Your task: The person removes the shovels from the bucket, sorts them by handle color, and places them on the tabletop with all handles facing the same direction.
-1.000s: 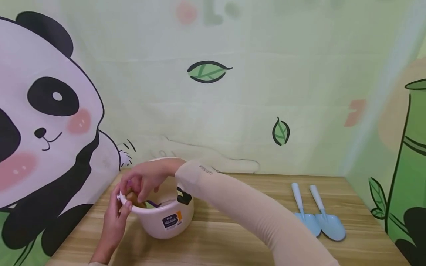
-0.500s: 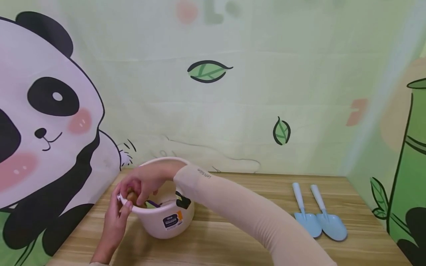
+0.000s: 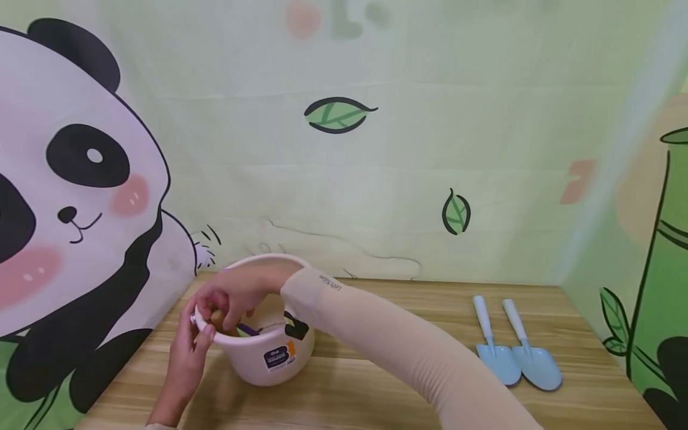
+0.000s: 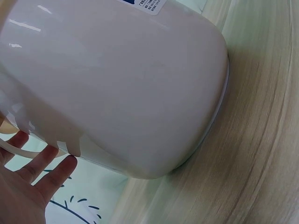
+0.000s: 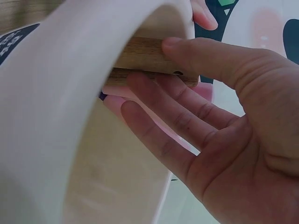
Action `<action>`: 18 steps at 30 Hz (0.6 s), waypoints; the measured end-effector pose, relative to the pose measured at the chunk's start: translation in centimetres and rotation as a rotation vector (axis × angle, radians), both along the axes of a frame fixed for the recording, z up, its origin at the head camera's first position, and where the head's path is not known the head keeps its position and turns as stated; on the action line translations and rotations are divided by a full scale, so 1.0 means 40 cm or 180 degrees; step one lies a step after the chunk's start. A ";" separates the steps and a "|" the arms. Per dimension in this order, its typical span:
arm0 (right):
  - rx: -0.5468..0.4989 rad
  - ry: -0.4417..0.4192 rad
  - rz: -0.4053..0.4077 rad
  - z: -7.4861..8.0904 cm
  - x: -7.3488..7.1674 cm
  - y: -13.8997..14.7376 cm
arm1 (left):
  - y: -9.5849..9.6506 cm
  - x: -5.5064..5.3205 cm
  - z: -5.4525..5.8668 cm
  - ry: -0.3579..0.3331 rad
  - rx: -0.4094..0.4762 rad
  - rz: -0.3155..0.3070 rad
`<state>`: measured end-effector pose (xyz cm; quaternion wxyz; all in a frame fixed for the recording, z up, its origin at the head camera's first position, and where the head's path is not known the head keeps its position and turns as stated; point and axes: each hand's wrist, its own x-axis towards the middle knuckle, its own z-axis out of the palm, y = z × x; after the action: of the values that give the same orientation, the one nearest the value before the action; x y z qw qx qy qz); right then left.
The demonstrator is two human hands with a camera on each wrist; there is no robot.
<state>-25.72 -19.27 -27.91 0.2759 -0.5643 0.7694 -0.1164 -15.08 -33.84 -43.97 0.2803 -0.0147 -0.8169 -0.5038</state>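
A pale pinkish-white bucket (image 3: 247, 364) stands on the wooden table, a label on its side. My left hand (image 3: 185, 355) grips its left rim, thumb on the near side; the left wrist view shows the spread fingers of that hand (image 4: 30, 179) against the bucket wall (image 4: 140, 88). Reaching over from the right, my right hand (image 3: 239, 292) is inside the bucket mouth. In the right wrist view it pinches a wooden handle (image 5: 145, 56) between thumb and fingers. A second wooden piece lies just under it. What the handle belongs to is hidden.
Inside the bucket lies a purple and green piece (image 3: 247, 329), partly hidden. Two light blue trowels, one on the left (image 3: 500, 365) and one on the right (image 3: 539, 368), lie side by side on the table's right. A printed cloth (image 3: 376, 179) hangs behind.
Both hands stay at the bucket. The right hand's fingers have shifted slightly, and a little more of the purple and green piece shows inside.
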 end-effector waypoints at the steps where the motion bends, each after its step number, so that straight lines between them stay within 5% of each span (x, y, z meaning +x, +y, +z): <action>1: 0.0003 -0.0003 -0.0007 -0.001 0.000 0.000 | 0.002 0.000 0.001 -0.0014 0.0005 0.0005; 18: -0.0020 -0.0172 -0.0032 0.005 -0.002 0.007 | 0.001 0.001 0.001 0.0002 -0.0003 0.0013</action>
<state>-25.81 -19.00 -27.73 0.2943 -0.5579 0.7641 -0.1354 -15.04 -33.78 -43.94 0.2816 -0.0133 -0.8172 -0.5028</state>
